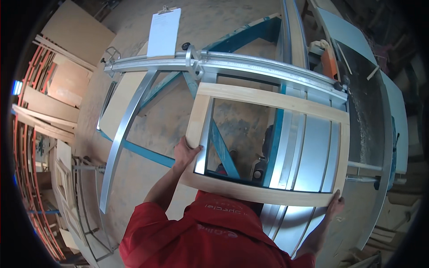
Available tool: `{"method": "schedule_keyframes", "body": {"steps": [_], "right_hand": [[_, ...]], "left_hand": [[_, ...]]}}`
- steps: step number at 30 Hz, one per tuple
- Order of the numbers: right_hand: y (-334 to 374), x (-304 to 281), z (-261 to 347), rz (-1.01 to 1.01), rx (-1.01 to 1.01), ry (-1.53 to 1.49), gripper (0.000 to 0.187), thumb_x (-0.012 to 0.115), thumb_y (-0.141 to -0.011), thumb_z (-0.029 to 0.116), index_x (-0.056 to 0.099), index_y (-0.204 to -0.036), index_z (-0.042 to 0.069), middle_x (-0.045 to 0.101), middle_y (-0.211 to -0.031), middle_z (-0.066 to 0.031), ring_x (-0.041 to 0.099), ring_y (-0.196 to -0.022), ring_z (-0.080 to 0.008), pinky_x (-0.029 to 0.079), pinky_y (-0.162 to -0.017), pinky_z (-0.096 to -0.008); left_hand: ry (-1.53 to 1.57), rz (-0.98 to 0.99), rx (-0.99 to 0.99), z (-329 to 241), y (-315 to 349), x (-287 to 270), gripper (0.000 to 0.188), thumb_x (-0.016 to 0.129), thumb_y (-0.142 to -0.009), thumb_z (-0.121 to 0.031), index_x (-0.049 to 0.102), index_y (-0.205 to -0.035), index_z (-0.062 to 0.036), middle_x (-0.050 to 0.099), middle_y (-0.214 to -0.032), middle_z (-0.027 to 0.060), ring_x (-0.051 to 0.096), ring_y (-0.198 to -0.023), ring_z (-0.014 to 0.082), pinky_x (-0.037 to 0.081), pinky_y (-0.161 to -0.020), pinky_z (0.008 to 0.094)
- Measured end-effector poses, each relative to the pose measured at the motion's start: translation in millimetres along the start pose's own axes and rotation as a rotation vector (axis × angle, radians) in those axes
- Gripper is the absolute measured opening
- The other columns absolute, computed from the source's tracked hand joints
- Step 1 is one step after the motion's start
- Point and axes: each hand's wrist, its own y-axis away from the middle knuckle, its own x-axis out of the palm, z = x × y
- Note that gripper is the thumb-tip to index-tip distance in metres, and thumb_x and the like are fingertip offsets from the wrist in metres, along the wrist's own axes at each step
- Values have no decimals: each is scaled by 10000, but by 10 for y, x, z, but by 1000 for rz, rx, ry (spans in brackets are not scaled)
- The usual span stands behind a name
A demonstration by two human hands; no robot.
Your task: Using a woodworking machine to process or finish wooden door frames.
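Note:
A rectangular frame of pale wood [272, 99] lies across the sliding table [279, 214] of a saw, with its far rail close to the long metal fence [268, 67]. My left hand [184, 152] grips the frame's left side, thumb over the inner edge and fingers toward the outside. At the near right corner, my right hand [336, 205] holds the frame from its outer side, and some of its fingers are hidden. Through the frame's opening show the grooved metal table, a teal support bar and the floor.
A clipboard with paper [164, 33] rests at the fence's far left. A metal stop [193, 62] sits on the fence. Right of the table is the dark saw top [359, 102] with wood scraps and dust. Boards [67, 85] fill a rack at left. Teal braces [250, 35] cross below.

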Motion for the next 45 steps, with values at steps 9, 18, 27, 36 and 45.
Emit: {"method": "schedule_keyframes", "body": {"steps": [9,18,27,36,45], "right_hand": [[-137,-169,133,40,91,-69,776,687,-972,633,683,-776,-118,663,-679,-211,534,-618,-260,444,-609,-483],[-179,-430,-91,118,105,-104,793,709,-932,676,695,-749,-96,627,-640,-135,526,-629,-214,427,-604,-459],[-186,-545,-337,155,112,-381,579,729,-1016,470,634,-702,-6,610,-663,-55,493,-627,-140,386,-574,-370],[-209,-656,-414,180,150,-462,463,737,-1026,423,721,-852,-6,681,-786,-53,563,-714,-135,467,-661,-345],[-168,-634,-303,206,79,-454,466,721,-1039,418,750,-941,-37,715,-854,-76,596,-765,-143,494,-710,-354]], "left_hand": [[-21,9,13,-160,-227,-81,786,898,-715,-438,613,-1302,-1,753,-1102,275,738,-1032,451,585,-932,520],[9,4,28,-329,-145,-222,824,892,-743,-455,610,-1365,6,737,-1161,275,723,-1104,420,574,-976,483],[401,-177,82,-691,-1637,-218,699,831,-903,-392,614,-1442,-3,728,-1292,229,742,-1116,312,571,-999,429],[195,-179,132,-1057,-1885,-616,482,707,-973,-441,749,-1151,6,761,-996,245,745,-992,396,559,-910,457],[127,-118,119,-1004,-1905,-795,454,701,-975,-446,751,-1079,-6,753,-961,240,726,-952,421,545,-866,482]]}}
